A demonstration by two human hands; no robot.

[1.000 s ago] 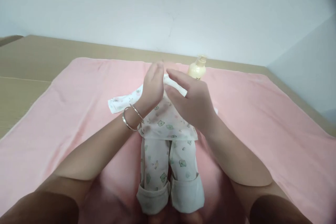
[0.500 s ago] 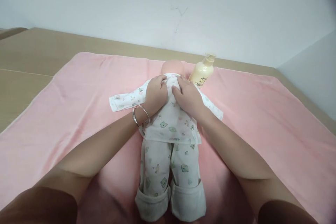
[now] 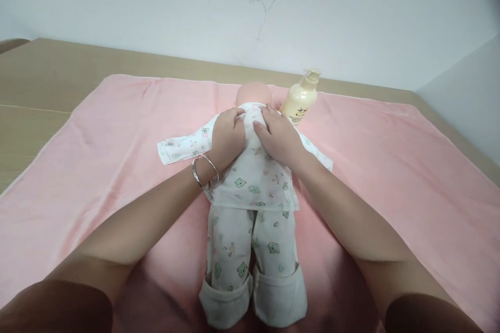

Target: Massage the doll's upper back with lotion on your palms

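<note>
A baby doll (image 3: 254, 93) lies lengthwise before me, its bald head at the far end. It wears a white shirt (image 3: 250, 182) printed with small green animals, and matching trousers (image 3: 232, 252) with thick turned-up cuffs. My left hand (image 3: 227, 137), with two silver bangles on the wrist, rests open on the upper left of the shirt below the collar. Opposite it, my right hand (image 3: 282, 135) lies flat and open on the upper right, thumb spread. Both empty-looking sleeve ends stick out sideways on the blanket. Some fingertips of the left hand are hidden.
A pink blanket (image 3: 390, 177) with some creases lies under the doll on a wooden table (image 3: 47, 73). Just right of the doll's head stands a pale yellow pump bottle (image 3: 301, 98). A white wall (image 3: 175, 10) rises behind the table.
The camera view has shifted slightly, so everything sits a little higher and further left. Both hands keep nearly the same place on the doll's shirt.
</note>
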